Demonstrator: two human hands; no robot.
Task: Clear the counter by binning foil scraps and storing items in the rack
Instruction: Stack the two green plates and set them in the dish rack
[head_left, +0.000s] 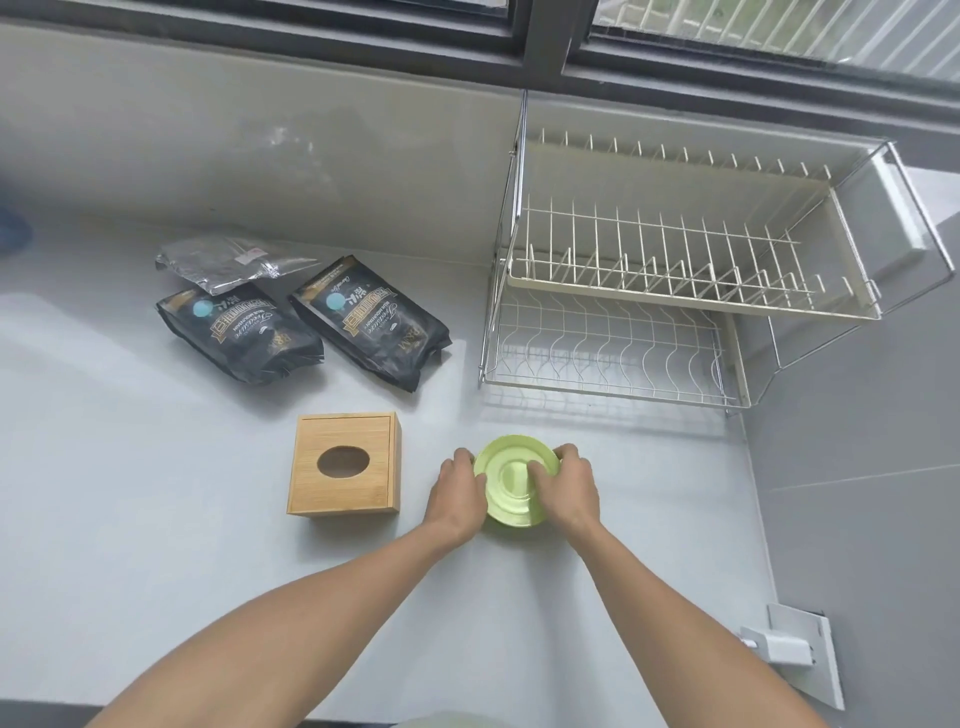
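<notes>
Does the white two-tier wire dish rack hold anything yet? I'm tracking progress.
No: both tiers of the white two-tier wire dish rack are bare, and both hands grip the round green plate on the counter.

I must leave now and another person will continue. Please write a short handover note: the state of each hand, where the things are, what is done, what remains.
Left hand: grips the left rim of the round light-green plastic plate on the grey counter.
Right hand: on the plate's right side, fingers over its centre.
Two-tier white wire dish rack: empty, behind the plate.
Two black coffee bags, a silver foil pouch and a square bamboo tissue box lie to the left.
Done: nothing stored yet.
Left: rack the plate, bin the foil, store the rest.
</notes>
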